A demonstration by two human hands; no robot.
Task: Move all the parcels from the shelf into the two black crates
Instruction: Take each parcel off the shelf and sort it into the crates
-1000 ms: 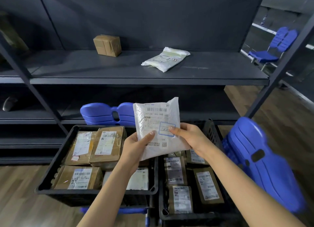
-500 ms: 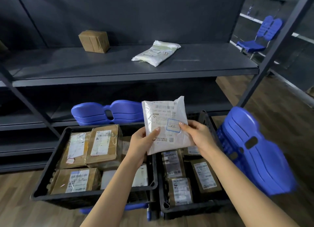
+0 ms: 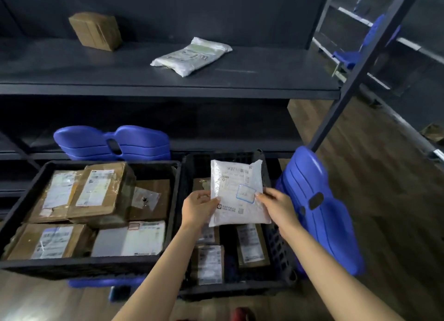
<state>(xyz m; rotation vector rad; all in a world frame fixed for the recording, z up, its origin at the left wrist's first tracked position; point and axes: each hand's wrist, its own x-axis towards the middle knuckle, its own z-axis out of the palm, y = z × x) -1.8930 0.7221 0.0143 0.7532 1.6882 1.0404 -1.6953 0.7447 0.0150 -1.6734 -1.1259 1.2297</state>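
Observation:
A white bubble-mailer parcel (image 3: 236, 193) with a printed label hangs over the right black crate (image 3: 278, 246). My left hand (image 3: 198, 206) pinches its lower left edge and my right hand (image 3: 276, 206) pinches its right edge. That crate holds several small brown parcels. The left black crate (image 3: 24, 205) is packed with brown cardboard parcels and one white one. On the dark shelf (image 3: 168, 90) above lie a brown cardboard box (image 3: 96, 31) at the left and a white plastic mailer (image 3: 192, 56) near the middle.
Blue plastic chair backs stand behind the left crate (image 3: 113, 143) and beside the right crate (image 3: 317, 207). A slanted shelf upright (image 3: 355, 75) rises at the right. Wooden floor lies to the right, with another blue chair (image 3: 370, 44) farther back.
Both hands have carried the white mailer to the right and lower, from above the gap between the crates to over the right crate. The view has tilted down.

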